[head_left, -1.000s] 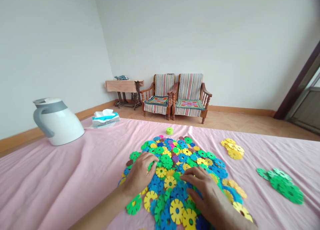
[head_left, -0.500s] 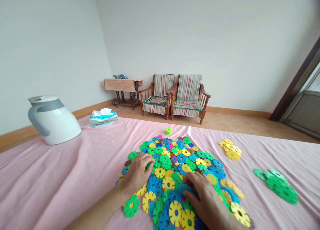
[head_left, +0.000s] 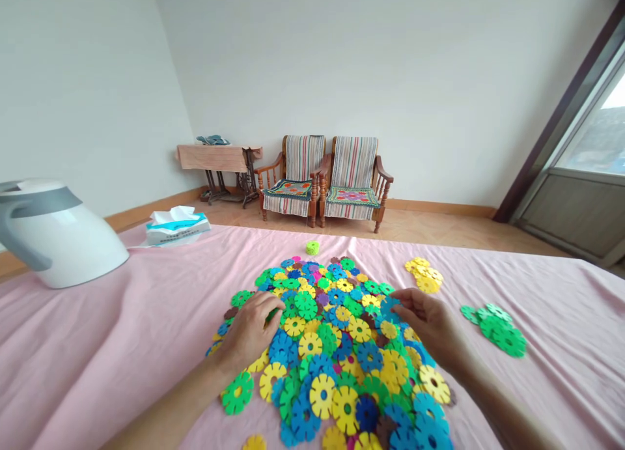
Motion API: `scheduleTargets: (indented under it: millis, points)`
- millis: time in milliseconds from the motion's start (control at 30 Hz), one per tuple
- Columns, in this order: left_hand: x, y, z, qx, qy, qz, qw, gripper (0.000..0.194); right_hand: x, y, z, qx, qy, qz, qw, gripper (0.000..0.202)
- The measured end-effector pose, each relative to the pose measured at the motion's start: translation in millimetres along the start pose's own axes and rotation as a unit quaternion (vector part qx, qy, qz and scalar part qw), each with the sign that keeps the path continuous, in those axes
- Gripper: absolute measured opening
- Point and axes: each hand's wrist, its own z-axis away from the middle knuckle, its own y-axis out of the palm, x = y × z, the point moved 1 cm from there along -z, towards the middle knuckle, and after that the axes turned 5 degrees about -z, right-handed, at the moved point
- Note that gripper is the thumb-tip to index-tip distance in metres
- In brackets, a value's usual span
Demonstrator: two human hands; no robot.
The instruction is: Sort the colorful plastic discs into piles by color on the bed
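Note:
A wide pile of notched plastic discs, in green, yellow, blue, purple and brown, covers the middle of the pink cloth. At the pile's left side, my left hand is closed with curled fingers, a bit of green showing between them; what it grips is hard to make out. Over the right side of the pile, my right hand pinches a blue disc. Small groups of yellow discs and green discs lie apart at the right. A lime-green stack stands behind the pile.
On the pink cloth, a white and grey jug stands at the left, with a tissue box beyond it. Past the table are two wooden armchairs and a cloth-covered stand. A door is at the right.
My right hand has moved from the front of the pile up to its right side and now holds a blue disc. My left hand stays by the pile's left. The view has shifted right.

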Motion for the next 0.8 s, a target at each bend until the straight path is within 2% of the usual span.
scheduleTargets:
  millis: [133,233,333,433,633,800]
  points:
    - [1,0.5,1,-0.003,0.000,-0.003,1.000,0.015,-23,-7,-5,-0.042,0.008,0.056,0.998,0.026]
    - [0,-0.2,1,-0.003,0.003,-0.009,1.000,0.014,-38,-10,-10,-0.035,0.015,0.021,0.999,0.029]
    - [-1,-1.2,1,0.000,0.008,-0.016,1.000,0.014,-42,-11,-18,-0.041,0.021,-0.040,0.998,0.037]
    - [-2,-1.8,2,0.008,0.010,-0.018,1.000,0.014,-40,-6,-32,-0.050,0.033,-0.040,0.997,0.040]
    - [-2,-3.2,4,0.033,0.003,-0.018,0.999,0.015,-41,29,-78,0.044,0.035,0.025,0.998,0.031]
    - [-4,-3.7,3,0.051,-0.003,-0.018,0.999,0.016,-40,72,-136,0.056,-0.013,0.105,0.993,0.013]
